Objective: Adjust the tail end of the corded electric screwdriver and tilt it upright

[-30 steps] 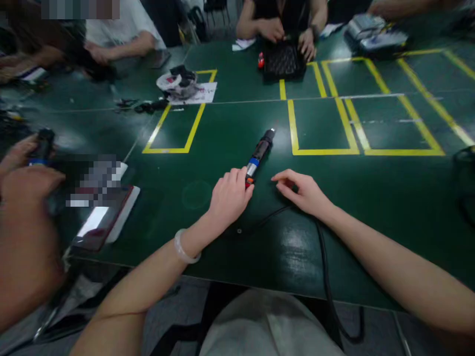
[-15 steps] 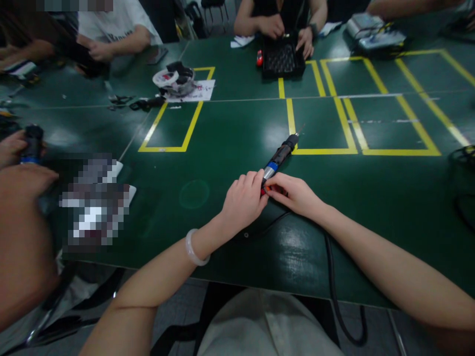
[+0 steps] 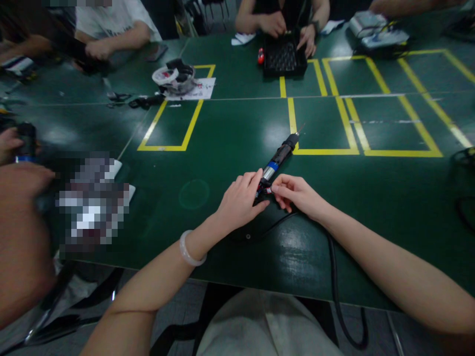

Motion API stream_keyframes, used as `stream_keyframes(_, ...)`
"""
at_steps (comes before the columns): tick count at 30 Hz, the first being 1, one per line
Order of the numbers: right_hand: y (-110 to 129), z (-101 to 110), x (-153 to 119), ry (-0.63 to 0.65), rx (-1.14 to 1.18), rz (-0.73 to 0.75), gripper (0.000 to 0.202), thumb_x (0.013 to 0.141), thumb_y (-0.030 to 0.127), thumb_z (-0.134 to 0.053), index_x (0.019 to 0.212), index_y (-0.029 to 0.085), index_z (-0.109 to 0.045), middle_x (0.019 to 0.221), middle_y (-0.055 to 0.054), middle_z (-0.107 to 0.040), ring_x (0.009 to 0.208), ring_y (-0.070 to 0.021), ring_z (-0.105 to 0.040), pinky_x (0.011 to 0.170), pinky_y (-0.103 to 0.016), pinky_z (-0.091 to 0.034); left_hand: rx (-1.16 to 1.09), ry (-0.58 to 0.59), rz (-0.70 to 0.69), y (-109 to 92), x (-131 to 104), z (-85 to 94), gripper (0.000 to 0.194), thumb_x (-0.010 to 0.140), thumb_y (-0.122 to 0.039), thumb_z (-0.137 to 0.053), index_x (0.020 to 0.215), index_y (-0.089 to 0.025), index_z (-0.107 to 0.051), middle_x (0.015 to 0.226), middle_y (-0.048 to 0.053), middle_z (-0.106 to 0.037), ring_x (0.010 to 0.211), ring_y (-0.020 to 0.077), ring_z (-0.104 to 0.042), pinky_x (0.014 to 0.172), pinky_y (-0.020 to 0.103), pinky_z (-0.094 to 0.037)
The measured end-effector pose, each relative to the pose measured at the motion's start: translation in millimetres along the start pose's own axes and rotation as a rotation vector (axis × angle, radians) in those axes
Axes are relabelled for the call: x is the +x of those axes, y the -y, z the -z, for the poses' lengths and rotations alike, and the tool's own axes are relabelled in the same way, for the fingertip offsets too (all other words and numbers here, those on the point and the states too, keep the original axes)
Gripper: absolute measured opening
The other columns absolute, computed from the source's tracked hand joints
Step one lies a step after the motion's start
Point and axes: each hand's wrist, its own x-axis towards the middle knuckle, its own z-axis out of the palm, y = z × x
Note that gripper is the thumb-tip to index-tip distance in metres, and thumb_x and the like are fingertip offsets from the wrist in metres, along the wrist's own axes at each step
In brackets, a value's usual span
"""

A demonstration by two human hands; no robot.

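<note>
An electric screwdriver point(image 3: 280, 157), black with a silver and blue band, lies slanted on the green table, its thin bit pointing up and to the right. My left hand point(image 3: 239, 200) is wrapped over its near end. Just right of that end, my right hand point(image 3: 295, 195) pinches a small red and white piece point(image 3: 268, 190). The piece touches the screwdriver's near end, whose details are partly covered by my left fingers. A black cable point(image 3: 334, 277) runs beneath my right forearm and over the table's front edge.
Yellow tape point(image 3: 322, 152) outlines areas on the table. Across it, a person's hands are at a black tray point(image 3: 284, 58). A tape roll point(image 3: 165, 75) sits on paper back left. Another person's arm point(image 3: 24, 207) reaches in at the left, near blurred items.
My right hand has drawn slightly right, away from my left hand, and the red and white piece now shows. My left thumb has spread a little from the screwdriver.
</note>
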Motion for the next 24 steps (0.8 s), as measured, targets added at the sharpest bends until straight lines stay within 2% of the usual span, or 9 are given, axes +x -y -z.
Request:
stream_keyframes(3,-5,2,-1,0.001,-0.127,0.124,0.026,0.088,0.043,-0.068,0.093,0.019,-0.059,0.061,0.005,-0.055,0.048,-0.0100,-0.051,0.040,-0.020,-0.041,0.000,0.008,0.010,0,0,0.4,0.076,0.092,-0.043,-0.064,0.153,-0.007,-0.034,0.142,0.019,-0.052,0.122,0.0331,-0.053,0.102,0.047,-0.048)
stream_keyframes(7,-8,8,-4,-0.003,-0.506,0.431,0.013,0.095,0.029,-0.062,0.102,0.018,-0.066,0.079,0.000,-0.063,0.062,-0.0109,-0.056,0.057,-0.023,-0.047,0.003,0.010,0.011,0,0,1.1,0.077,0.092,-0.043,-0.063,0.154,-0.009,-0.033,0.142,0.019,-0.052,0.121,0.0330,-0.053,0.102,0.047,-0.048)
stream_keyframes(9,-9,11,-6,0.011,-0.710,0.561,0.013,0.099,0.025,-0.058,0.104,0.018,-0.068,0.090,-0.004,-0.066,0.070,-0.0128,-0.060,0.066,-0.025,-0.049,0.001,0.016,0.008,0,0,1.1,0.078,0.093,-0.043,-0.063,0.155,-0.009,-0.032,0.143,0.019,-0.051,0.122,0.0330,-0.053,0.102,0.046,-0.047)
stream_keyframes(12,-9,15,-8,0.030,-0.962,0.690,0.021,0.103,0.026,-0.051,0.112,0.019,-0.068,0.097,-0.008,-0.068,0.082,-0.0165,-0.064,0.070,-0.026,-0.049,0.003,0.021,0.006,1,0,1.1,0.080,0.092,-0.043,-0.064,0.155,-0.007,-0.031,0.144,0.019,-0.050,0.123,0.0331,-0.052,0.103,0.046,-0.047)
stream_keyframes(16,-8,17,-10,0.049,-1.156,0.780,0.027,0.105,0.027,-0.046,0.115,0.019,-0.070,0.096,-0.009,-0.069,0.087,-0.0196,-0.066,0.070,-0.028,-0.049,0.018,0.020,0.010,0,-1,1.9,0.081,0.092,-0.044,-0.066,0.155,-0.006,-0.032,0.145,0.019,-0.050,0.123,0.0329,-0.052,0.103,0.045,-0.047)
stream_keyframes(24,-6,16,-14,0.070,-1.195,0.794,0.030,0.104,0.030,-0.046,0.114,0.019,-0.073,0.093,-0.010,-0.071,0.084,-0.0196,-0.065,0.071,-0.030,-0.049,0.086,-0.001,0.013,-3,-1,2.3,0.079,0.093,-0.051,-0.061,0.155,-0.011,-0.033,0.141,0.019,-0.053,0.117,0.0325,-0.056,0.095,0.044,-0.049)
